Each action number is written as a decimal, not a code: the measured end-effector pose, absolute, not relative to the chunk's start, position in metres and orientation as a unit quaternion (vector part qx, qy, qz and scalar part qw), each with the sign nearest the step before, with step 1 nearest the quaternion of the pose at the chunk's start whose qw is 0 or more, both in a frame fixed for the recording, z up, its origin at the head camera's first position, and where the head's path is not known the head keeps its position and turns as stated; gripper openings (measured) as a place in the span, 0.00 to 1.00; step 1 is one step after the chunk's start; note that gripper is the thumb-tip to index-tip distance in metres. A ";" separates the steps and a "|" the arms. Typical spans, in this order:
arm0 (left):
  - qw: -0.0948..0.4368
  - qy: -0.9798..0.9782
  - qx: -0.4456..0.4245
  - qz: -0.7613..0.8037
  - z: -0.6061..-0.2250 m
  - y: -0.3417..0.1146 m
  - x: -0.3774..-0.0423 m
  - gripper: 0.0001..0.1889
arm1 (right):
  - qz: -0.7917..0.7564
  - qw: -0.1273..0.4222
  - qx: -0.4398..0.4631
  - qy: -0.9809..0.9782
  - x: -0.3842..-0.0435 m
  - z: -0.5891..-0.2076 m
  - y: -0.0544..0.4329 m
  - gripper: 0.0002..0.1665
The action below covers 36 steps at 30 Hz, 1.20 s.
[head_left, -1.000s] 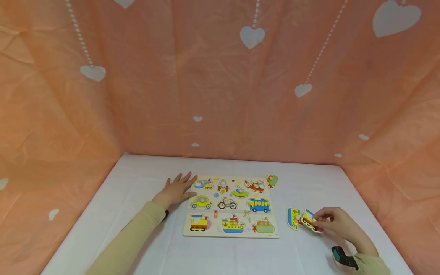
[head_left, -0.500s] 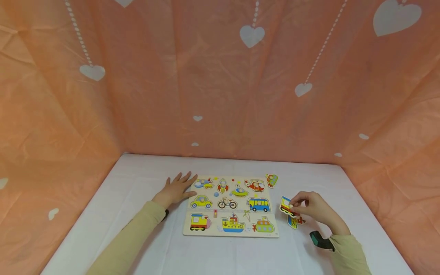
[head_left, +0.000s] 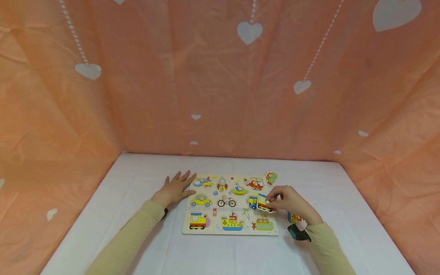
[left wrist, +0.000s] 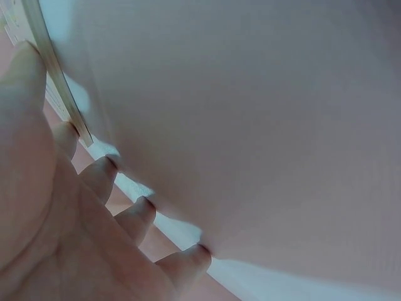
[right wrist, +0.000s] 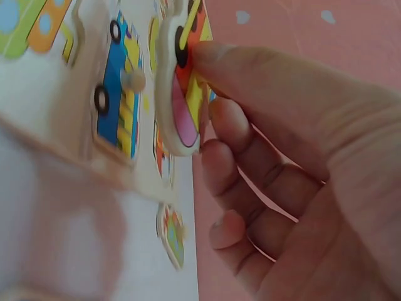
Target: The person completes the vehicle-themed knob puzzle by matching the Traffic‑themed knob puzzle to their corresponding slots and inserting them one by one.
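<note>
My right hand (head_left: 288,199) pinches a train puzzle piece (head_left: 264,203) by its knob, holding it over the right side of the wooden puzzle board (head_left: 220,232). In the right wrist view the train piece (right wrist: 177,81) hangs tilted near the blue bus piece (right wrist: 119,88), which it partly covers in the head view. My left hand (head_left: 173,191) lies with fingers spread at the board's upper left edge. Its thumb and index finger touch that edge in the left wrist view. A printed train picture (head_left: 198,220) shows at the board's lower left.
A ship piece (head_left: 290,217) lies on the white table right of the board, partly hidden by the right wrist. A submarine piece (head_left: 270,178) lies at the board's upper right corner. Car (head_left: 201,200), bicycle (head_left: 226,201) and helicopter (head_left: 254,183) pieces sit on the board.
My right hand has lifted the train piece from beside the ship piece and carried it left, over the board. My left hand has stayed at the board's edge.
</note>
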<state>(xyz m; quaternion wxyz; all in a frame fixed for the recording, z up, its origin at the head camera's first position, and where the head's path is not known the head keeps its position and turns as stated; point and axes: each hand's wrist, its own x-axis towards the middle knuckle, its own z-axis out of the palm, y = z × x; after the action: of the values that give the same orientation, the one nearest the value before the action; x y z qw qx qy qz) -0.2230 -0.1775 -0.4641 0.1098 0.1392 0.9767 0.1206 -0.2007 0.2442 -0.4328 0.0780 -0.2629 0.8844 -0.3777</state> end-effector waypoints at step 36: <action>0.107 0.977 0.141 0.120 -0.464 -0.179 -0.224 0.40 | -0.393 0.133 -0.342 0.843 -0.198 -0.447 0.157 0.03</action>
<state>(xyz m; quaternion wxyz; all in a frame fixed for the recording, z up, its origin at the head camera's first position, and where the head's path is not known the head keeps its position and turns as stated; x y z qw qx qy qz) -0.2241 -0.1788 -0.4642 0.1073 0.1413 0.9768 0.1202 -0.1978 0.1574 -0.4469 0.1330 -0.3416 0.8435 -0.3927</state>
